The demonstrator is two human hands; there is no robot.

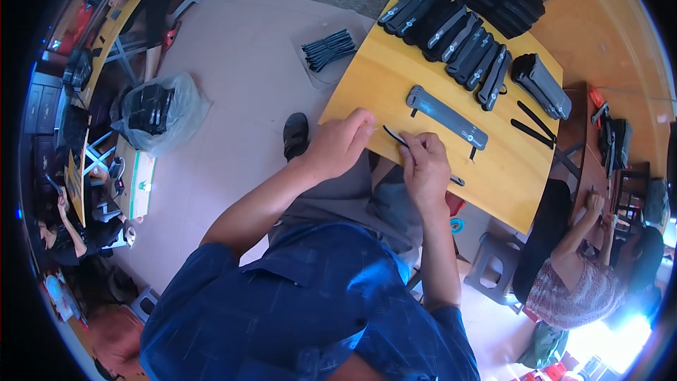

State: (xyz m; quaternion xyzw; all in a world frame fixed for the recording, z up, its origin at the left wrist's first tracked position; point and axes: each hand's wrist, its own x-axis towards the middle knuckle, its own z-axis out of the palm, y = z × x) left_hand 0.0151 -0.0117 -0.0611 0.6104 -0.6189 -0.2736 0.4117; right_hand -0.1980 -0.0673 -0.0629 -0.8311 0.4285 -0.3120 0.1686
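Close to the near edge of the yellow table, my right hand (427,164) pinches a narrow black strap (395,135), whose free end points toward my left hand. A dark end piece (457,180) shows past the other side of that hand; whether it belongs to the same strap is hidden. My left hand (342,142) is closed at the table's left corner, fingertips pressed together, and what they hold, if anything, cannot be made out. Just beyond both hands lies a flat grey padded strip (451,121) with short black tabs at its ends.
Several grey-black padded pieces (462,46) lie in a row along the far side of the yellow table (360,102). Two loose black straps (532,127) rest at right, beside a stack (541,85). A clear bin (324,53) of dark strips stands on the floor. People sit at both sides.
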